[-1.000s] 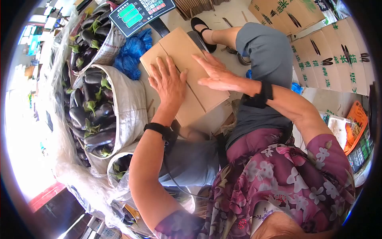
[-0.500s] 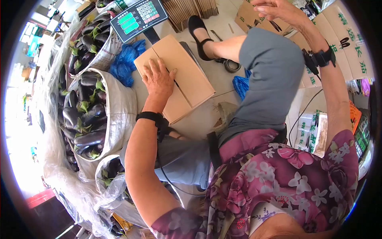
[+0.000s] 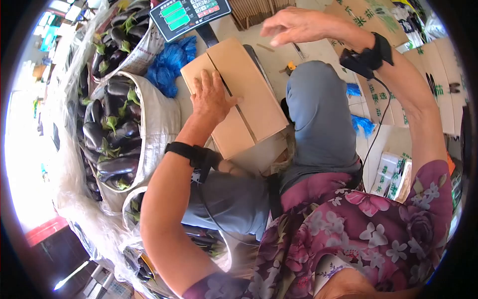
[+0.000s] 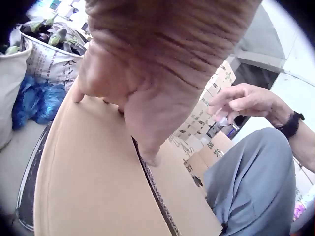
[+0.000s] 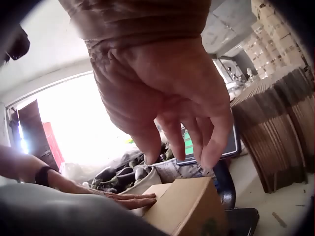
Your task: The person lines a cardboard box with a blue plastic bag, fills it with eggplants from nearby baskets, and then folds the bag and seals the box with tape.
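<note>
A closed cardboard box [image 3: 254, 94] sits on the scale's dark platform [image 5: 245, 221], its two top flaps meeting at a narrow gap. My left hand [image 3: 211, 98] rests on the top with fingers spread, and its thumb lies near the seam [image 4: 156, 196]. Held up beyond the box and my knee, my right hand [image 3: 298, 26] touches nothing. The fingers hang loosely bent with nothing between them in the right wrist view. Green digits show on the scale's display [image 3: 175, 15] behind the box.
Sacks of eggplants [image 3: 160, 112] stand along the left, beside a crumpled blue plastic bag [image 3: 172, 67]. Flattened cartons [image 5: 270, 132] are stacked behind the scale. Printed cardboard boxes [image 3: 443, 84] fill the right side. My bent knee [image 3: 316, 99] is just right of the box.
My right hand lifted off the box and swung far out to the right, then came partway back left, still raised. My left hand has stayed on the flaps.
</note>
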`<control>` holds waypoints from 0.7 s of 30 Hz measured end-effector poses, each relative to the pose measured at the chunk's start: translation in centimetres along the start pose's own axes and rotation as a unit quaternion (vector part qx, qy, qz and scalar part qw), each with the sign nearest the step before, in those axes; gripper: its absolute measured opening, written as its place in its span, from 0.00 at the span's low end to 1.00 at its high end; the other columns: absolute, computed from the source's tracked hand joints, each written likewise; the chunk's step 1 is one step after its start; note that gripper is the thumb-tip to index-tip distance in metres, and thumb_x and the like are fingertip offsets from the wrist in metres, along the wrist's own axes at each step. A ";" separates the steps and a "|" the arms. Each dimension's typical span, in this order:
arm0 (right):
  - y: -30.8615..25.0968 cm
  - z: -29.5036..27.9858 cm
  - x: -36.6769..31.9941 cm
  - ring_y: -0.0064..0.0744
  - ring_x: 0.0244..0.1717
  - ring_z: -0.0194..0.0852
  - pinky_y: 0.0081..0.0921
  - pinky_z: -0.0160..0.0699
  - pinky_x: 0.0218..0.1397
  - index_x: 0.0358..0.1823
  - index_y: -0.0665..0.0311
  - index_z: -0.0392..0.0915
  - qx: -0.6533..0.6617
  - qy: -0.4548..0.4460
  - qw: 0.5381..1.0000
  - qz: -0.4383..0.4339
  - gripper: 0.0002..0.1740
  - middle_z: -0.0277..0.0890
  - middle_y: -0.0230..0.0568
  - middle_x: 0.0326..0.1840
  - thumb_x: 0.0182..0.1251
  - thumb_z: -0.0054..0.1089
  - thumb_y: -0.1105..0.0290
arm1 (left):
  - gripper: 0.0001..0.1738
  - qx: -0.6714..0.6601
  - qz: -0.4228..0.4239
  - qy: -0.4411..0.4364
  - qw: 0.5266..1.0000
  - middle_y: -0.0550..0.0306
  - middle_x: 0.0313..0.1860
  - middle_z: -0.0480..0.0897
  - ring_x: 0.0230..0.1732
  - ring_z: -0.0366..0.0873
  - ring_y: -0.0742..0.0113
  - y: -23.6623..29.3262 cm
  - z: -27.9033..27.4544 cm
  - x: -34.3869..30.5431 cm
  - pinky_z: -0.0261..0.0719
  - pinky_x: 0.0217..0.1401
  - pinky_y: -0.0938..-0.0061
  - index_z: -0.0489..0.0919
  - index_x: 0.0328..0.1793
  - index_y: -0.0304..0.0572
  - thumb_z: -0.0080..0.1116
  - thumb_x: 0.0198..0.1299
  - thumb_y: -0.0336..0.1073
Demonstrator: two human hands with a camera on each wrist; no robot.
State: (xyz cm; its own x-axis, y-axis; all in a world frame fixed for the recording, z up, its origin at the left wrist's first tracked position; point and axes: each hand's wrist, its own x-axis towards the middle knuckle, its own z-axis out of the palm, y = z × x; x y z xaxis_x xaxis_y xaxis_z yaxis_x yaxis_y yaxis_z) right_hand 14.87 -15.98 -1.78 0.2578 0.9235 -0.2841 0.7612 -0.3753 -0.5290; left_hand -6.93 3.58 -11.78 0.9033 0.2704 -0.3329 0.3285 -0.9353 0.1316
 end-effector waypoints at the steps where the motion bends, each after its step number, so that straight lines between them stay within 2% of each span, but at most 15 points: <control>1: -0.1 0.7 2.0 0.46 0.59 0.75 0.37 0.72 0.67 0.61 0.67 0.73 0.004 -0.011 1.000 -0.003 0.28 0.76 0.53 0.59 0.65 0.61 0.57 | 0.58 -0.001 0.011 -0.013 1.000 0.36 0.81 0.44 0.80 0.42 0.30 -0.1 -0.2 -0.2 0.58 0.74 0.40 0.47 0.81 0.41 0.62 0.56 0.65; 2: -0.3 1.3 3.9 0.48 0.64 0.70 0.39 0.68 0.69 0.65 0.66 0.70 -0.024 -0.006 1.000 -0.014 0.33 0.72 0.53 0.63 0.64 0.62 0.54 | 0.58 -0.005 0.004 -0.021 1.000 0.36 0.81 0.44 0.80 0.42 0.30 -0.1 -0.5 -0.4 0.58 0.74 0.40 0.47 0.81 0.41 0.62 0.56 0.65; 3: -0.3 2.1 5.7 0.50 0.68 0.65 0.41 0.65 0.72 0.69 0.65 0.66 -0.052 0.001 0.998 -0.025 0.38 0.67 0.54 0.68 0.63 0.64 0.51 | 0.57 -0.001 0.007 -0.037 0.999 0.36 0.80 0.46 0.80 0.42 0.31 0.4 -1.4 -0.5 0.56 0.75 0.41 0.48 0.80 0.36 0.61 0.57 0.65; 4: 0.1 3.2 7.3 0.50 0.68 0.65 0.41 0.65 0.72 0.69 0.65 0.66 -0.048 -0.004 0.998 -0.028 0.38 0.67 0.54 0.68 0.63 0.64 0.51 | 0.57 0.003 0.011 -0.052 0.999 0.35 0.80 0.48 0.80 0.42 0.32 0.7 -1.9 -0.4 0.54 0.76 0.43 0.49 0.79 0.31 0.60 0.58 0.65; 6: 0.7 5.8 10.5 0.56 0.72 0.57 0.45 0.58 0.75 0.74 0.61 0.58 -0.073 0.051 0.994 -0.060 0.48 0.60 0.54 0.73 0.58 0.66 0.44 | 0.57 0.033 0.040 -0.052 0.997 0.35 0.79 0.50 0.80 0.42 0.33 -0.1 -0.8 0.2 0.51 0.78 0.44 0.50 0.78 0.26 0.59 0.59 0.65; 8: 1.6 8.4 12.6 0.57 0.71 0.57 0.46 0.58 0.75 0.74 0.60 0.57 -0.067 0.044 0.995 -0.052 0.50 0.60 0.53 0.73 0.56 0.67 0.42 | 0.56 0.055 0.089 -0.050 0.993 0.31 0.76 0.56 0.79 0.43 0.34 -0.1 -0.7 0.4 0.44 0.80 0.47 0.52 0.74 0.16 0.56 0.61 0.64; 10: 1.8 10.2 13.8 0.56 0.67 0.60 0.47 0.61 0.72 0.74 0.58 0.57 -0.085 0.052 0.994 -0.052 0.53 0.63 0.50 0.70 0.54 0.67 0.37 | 0.56 0.097 0.098 -0.074 0.988 0.29 0.75 0.56 0.79 0.43 0.34 0.6 -3.2 -0.2 0.45 0.80 0.47 0.52 0.74 0.16 0.58 0.60 0.62; 12: 2.6 10.0 14.4 0.56 0.68 0.60 0.49 0.63 0.70 0.74 0.56 0.59 -0.090 0.059 0.992 -0.059 0.54 0.63 0.47 0.71 0.51 0.66 0.33 | 0.56 0.135 0.110 -0.115 0.978 0.27 0.75 0.55 0.79 0.43 0.33 0.7 -3.5 -0.3 0.45 0.80 0.47 0.52 0.74 0.16 0.60 0.59 0.61; 13: 2.9 11.0 14.1 0.56 0.69 0.60 0.52 0.65 0.68 0.74 0.55 0.61 -0.093 0.068 0.992 -0.057 0.56 0.63 0.44 0.72 0.49 0.65 0.29 | 0.56 0.087 0.117 -0.093 0.985 0.25 0.75 0.54 0.79 0.43 0.33 0.0 -2.9 -0.5 0.46 0.80 0.48 0.52 0.75 0.18 0.64 0.57 0.58; 14: 3.9 11.8 14.4 0.53 0.68 0.60 0.52 0.66 0.67 0.74 0.53 0.61 -0.068 0.114 0.985 -0.106 0.56 0.65 0.42 0.70 0.48 0.64 0.28 | 0.57 0.042 0.123 -0.068 0.989 0.24 0.75 0.53 0.79 0.43 0.32 -0.5 -2.6 -0.7 0.47 0.80 0.49 0.51 0.76 0.20 0.67 0.54 0.55; 15: 3.8 12.1 14.1 0.53 0.68 0.60 0.52 0.66 0.67 0.74 0.53 0.61 -0.065 0.113 0.986 -0.104 0.56 0.65 0.42 0.70 0.48 0.64 0.28 | 0.57 0.042 0.125 -0.071 0.989 0.24 0.75 0.53 0.79 0.43 0.32 -0.6 -3.2 -0.7 0.47 0.80 0.49 0.51 0.76 0.20 0.67 0.54 0.55; 17: 3.0 11.5 13.6 0.52 0.65 0.62 0.48 0.62 0.69 0.74 0.54 0.60 -0.075 0.113 0.987 -0.085 0.50 0.68 0.44 0.66 0.55 0.66 0.37 | 0.58 0.042 0.145 -0.105 0.983 0.24 0.76 0.50 0.79 0.43 0.32 -1.0 -4.8 -0.9 0.50 0.80 0.51 0.50 0.78 0.27 0.73 0.49 0.48; 18: 2.8 11.4 13.7 0.52 0.65 0.62 0.48 0.61 0.70 0.74 0.54 0.60 -0.077 0.109 0.988 -0.074 0.49 0.68 0.43 0.66 0.56 0.64 0.36 | 0.60 0.018 0.138 -0.094 0.986 0.29 0.79 0.47 0.79 0.43 0.31 -2.0 -4.0 -0.7 0.53 0.79 0.52 0.48 0.80 0.36 0.74 0.47 0.46; 19: 2.6 11.4 13.7 0.52 0.65 0.62 0.48 0.61 0.70 0.74 0.54 0.60 -0.072 0.108 0.989 -0.076 0.49 0.68 0.43 0.66 0.56 0.64 0.36 | 0.60 0.019 0.136 -0.098 0.986 0.29 0.79 0.47 0.79 0.43 0.31 -2.5 -3.8 -0.8 0.53 0.79 0.52 0.48 0.80 0.36 0.74 0.47 0.46; 21: 2.3 11.5 13.9 0.53 0.64 0.62 0.48 0.60 0.70 0.74 0.54 0.60 -0.094 0.093 0.990 -0.054 0.49 0.67 0.42 0.67 0.57 0.62 0.35 | 0.61 -0.010 0.140 -0.095 0.986 0.37 0.80 0.46 0.79 0.44 0.32 -3.3 -3.8 -1.0 0.54 0.78 0.50 0.49 0.81 0.43 0.76 0.44 0.46</control>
State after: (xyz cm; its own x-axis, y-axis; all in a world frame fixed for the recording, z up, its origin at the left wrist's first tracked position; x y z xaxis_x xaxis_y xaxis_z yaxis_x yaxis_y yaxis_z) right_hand 13.37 -4.95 -16.09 0.2616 0.9624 -0.0729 0.8825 -0.2691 -0.3857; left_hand -7.89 7.30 -8.35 0.8918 -0.0471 -0.4500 0.0812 -0.9618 0.2616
